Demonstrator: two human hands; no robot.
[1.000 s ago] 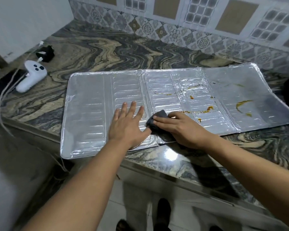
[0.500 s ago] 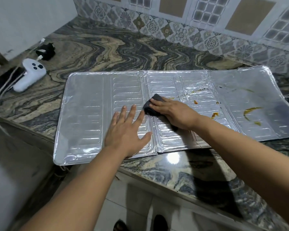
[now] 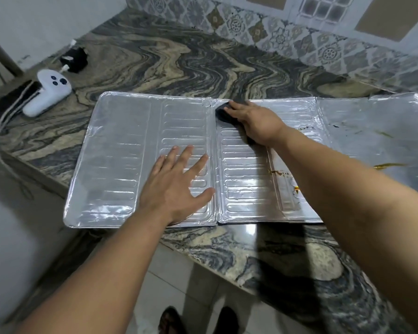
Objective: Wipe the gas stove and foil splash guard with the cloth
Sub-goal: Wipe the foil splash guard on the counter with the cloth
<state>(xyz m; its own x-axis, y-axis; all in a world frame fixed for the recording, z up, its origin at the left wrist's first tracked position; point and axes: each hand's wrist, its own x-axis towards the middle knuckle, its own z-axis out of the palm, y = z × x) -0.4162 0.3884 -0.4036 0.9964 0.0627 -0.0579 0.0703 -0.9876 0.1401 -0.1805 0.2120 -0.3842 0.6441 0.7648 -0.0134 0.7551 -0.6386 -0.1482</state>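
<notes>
Both hands down (left hand (image 3: 176, 186) splayed flat)

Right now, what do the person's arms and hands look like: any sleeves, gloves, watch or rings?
Both forearms are bare all the way to the frame edge, with no sleeve showing. The left hand and the right hand wear no gloves. No watch, bracelet or ring shows on either wrist or on the visible fingers. No cables or markings are on them.

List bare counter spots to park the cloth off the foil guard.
Free: counter between the foil guard and tiled wall; the front strip right of the guard's near edge. Crowded: far-left corner, with the white controller, black plug and cables.
</notes>
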